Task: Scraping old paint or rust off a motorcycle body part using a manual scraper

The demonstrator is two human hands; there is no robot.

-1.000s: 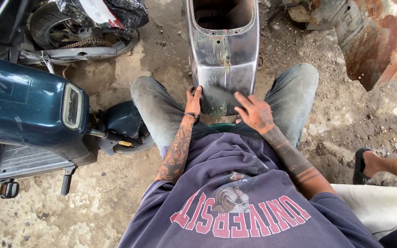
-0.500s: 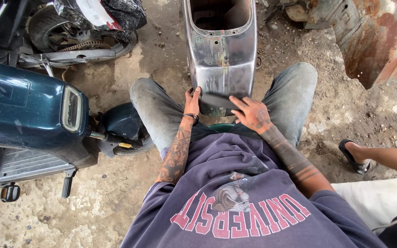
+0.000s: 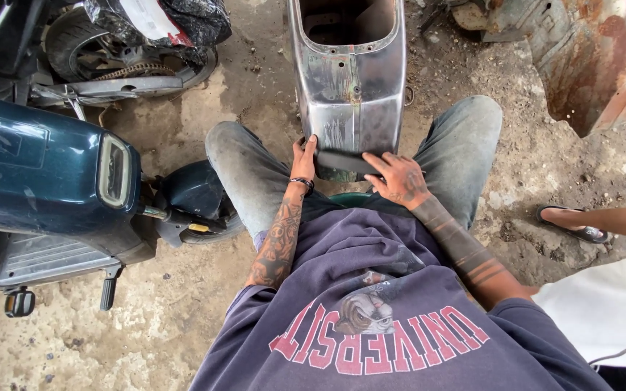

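Pressing a dark pad onto a bare scooter shell

Sitting on the ground with knees spread, a person works at the near end of a bare grey metal scooter body shell [image 3: 348,80], which stands between the legs and runs away toward the top of the view. A dark flat sanding pad [image 3: 342,164] lies across the near end of that shell, just above the person's lap.

The left hand [image 3: 303,161] rests at the left end of the pad, its grip wrapped about the pad's edge and the shell's rim there, fingers pointing up along the metal. A dark band sits on that wrist. The right hand [image 3: 398,178] lies flat over the right part of the pad, fingers spread and pressing down rather than curled; its grip is a flat palm hold on the pad, not a clasp.

Left of the shell stands a dark teal scooter [image 3: 45,181], its tail lamp facing the shell and its rear wheel near the person's left knee. Beyond the teal scooter, up and left of the shell, a motorcycle wheel [image 3: 128,54] with chain shows. Right of the shell, at the upper corner, leans a rusted metal panel [image 3: 595,65]. Lower right of the shell, another person's foot in a sandal [image 3: 574,221] rests on the stained concrete floor [image 3: 168,326].
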